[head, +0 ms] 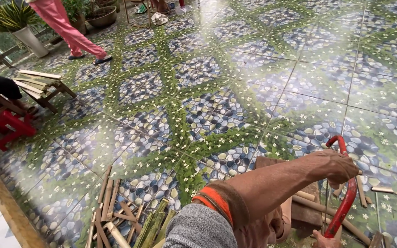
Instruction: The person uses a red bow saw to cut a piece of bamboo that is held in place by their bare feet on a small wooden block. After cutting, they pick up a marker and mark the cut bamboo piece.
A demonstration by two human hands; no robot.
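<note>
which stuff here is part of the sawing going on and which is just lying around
In use:
right hand gripping the red hacksaw
left hand at the bottom edge, by the saw's lower end
bamboo stick under the saw
wooden block

Lying about:
pile of split bamboo
low bench with slats
red stool
potted plant

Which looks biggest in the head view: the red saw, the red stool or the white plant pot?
1. Red saw, though it is nearest the camera, so that is unsure.
2. Red stool.
3. White plant pot, which stands far back.
The right hand holds the saw.
</note>
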